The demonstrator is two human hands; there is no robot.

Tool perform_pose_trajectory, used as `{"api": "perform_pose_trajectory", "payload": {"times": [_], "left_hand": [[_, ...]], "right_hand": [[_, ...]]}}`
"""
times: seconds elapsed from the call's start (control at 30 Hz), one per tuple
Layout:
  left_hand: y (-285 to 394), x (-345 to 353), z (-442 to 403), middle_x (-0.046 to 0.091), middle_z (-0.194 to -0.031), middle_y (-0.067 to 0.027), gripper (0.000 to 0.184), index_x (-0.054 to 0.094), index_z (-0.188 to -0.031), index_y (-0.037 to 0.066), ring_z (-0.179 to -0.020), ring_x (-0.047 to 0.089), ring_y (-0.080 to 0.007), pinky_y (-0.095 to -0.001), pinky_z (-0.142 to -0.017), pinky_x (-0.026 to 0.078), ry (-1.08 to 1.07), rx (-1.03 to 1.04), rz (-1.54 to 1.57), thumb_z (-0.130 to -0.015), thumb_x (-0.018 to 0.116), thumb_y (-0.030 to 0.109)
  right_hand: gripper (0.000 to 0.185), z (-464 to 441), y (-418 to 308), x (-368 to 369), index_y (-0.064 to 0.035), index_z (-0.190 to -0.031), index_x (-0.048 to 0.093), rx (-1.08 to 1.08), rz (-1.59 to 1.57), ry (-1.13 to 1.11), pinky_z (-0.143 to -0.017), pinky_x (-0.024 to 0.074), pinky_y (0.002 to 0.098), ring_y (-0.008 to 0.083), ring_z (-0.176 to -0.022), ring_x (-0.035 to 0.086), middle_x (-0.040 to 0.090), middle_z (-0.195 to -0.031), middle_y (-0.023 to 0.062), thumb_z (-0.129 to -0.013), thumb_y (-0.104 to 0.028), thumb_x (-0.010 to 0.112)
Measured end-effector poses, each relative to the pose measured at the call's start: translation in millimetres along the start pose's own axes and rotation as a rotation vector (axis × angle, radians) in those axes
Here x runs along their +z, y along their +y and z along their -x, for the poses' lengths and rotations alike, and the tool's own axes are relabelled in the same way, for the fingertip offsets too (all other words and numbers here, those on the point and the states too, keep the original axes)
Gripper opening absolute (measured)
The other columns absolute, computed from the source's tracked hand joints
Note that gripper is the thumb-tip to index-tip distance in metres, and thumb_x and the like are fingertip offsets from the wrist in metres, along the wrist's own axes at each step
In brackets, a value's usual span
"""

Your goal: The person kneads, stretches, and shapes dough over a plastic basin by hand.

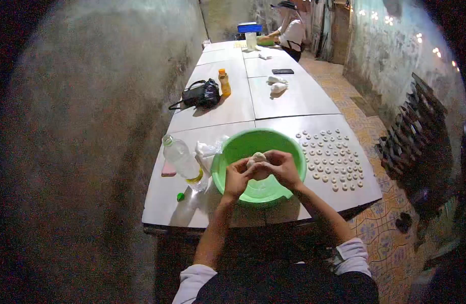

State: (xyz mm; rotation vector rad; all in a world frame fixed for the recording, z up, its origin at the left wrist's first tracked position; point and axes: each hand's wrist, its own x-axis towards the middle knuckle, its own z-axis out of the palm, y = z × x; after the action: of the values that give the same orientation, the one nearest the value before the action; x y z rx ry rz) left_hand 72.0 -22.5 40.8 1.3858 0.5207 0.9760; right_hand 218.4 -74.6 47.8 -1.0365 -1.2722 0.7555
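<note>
A pale lump of dough [258,159] is held between my two hands, above a large green basin [228,147]. My left hand [237,177] closes on the lump from the left, its fingertips against the dough. From the right, my right hand [283,168] grips the same lump with bent fingers and thumb. Part of the dough is hidden behind the fingers. On the table right of the basin lie many small, round, pale dough pieces [332,162] in rows, each with a dimple or hole in its middle.
Left of the basin stand a clear plastic bottle [181,158], a green cap [180,196] and a white plastic bag [206,153]. Farther up the table [228,121] are a black bag [202,95], an orange-capped bottle [224,83] and white bundles [278,87]. Another person [292,30] works at the far end.
</note>
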Motion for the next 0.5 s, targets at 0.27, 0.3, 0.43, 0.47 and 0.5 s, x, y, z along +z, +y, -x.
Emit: {"api": "perform_pose_trajectory", "payload": {"times": [0.27, 0.3, 0.43, 0.47, 0.5], "left_hand": [[1, -20, 9, 0.061, -0.086, -0.0088, 0.025, 0.057, -0.097, -0.004, -0.075, 0.059, -0.0143, -0.0274, -0.069, 0.052, 0.035, -0.100, 0.178, -0.080, 0.059, 0.015], [1, -23, 10, 0.061, -0.088, -0.0094, 0.026, 0.056, -0.097, -0.004, -0.075, 0.059, -0.0150, -0.0276, -0.068, 0.052, 0.075, -0.098, 0.134, -0.081, 0.058, 0.016], [2, -32, 12, 0.060, -0.088, -0.0096, 0.026, 0.056, -0.099, -0.003, -0.076, 0.059, -0.0151, -0.0278, -0.069, 0.052, 0.105, -0.121, 0.130, -0.082, 0.056, 0.015], [1, -33, 12, 0.060, -0.088, -0.0096, 0.026, 0.056, -0.099, -0.003, -0.076, 0.059, -0.0151, -0.0278, -0.069, 0.052, 0.107, -0.122, 0.131, -0.082, 0.056, 0.015], [0, -34, 12, 0.060, -0.088, -0.0094, 0.026, 0.056, -0.099, -0.003, -0.077, 0.059, -0.0148, -0.0278, -0.068, 0.052, 0.112, -0.088, 0.086, -0.082, 0.056, 0.016]], "right_hand": [[0.019, 10, -6, 1, 0.0015, -0.089, 0.061, 0.147, -0.163, 0.075, -0.066, 0.0474, 0.0243, 0.0119, -0.072, 0.058, 0.062, -0.081, 0.0066, -0.074, -0.010, 0.062], [0.020, 11, -9, 2, 0.0013, -0.090, 0.061, 0.168, -0.266, 0.064, -0.065, 0.0474, 0.0238, 0.0123, -0.072, 0.058, 0.062, -0.082, 0.0069, -0.075, -0.011, 0.062], [0.022, 7, -3, 0, 0.0022, -0.093, 0.059, 0.235, -0.310, 0.069, -0.066, 0.0483, 0.0247, 0.0135, -0.075, 0.059, 0.062, -0.086, 0.0076, -0.075, -0.011, 0.062], [0.022, 6, 1, -1, 0.0022, -0.093, 0.059, 0.237, -0.310, 0.067, -0.066, 0.0483, 0.0247, 0.0135, -0.075, 0.059, 0.062, -0.086, 0.0076, -0.075, -0.011, 0.062], [0.023, 5, 2, -1, 0.0021, -0.093, 0.059, 0.248, -0.340, 0.081, -0.067, 0.0485, 0.0251, 0.0133, -0.076, 0.059, 0.062, -0.087, 0.0078, -0.075, -0.012, 0.062]]}}
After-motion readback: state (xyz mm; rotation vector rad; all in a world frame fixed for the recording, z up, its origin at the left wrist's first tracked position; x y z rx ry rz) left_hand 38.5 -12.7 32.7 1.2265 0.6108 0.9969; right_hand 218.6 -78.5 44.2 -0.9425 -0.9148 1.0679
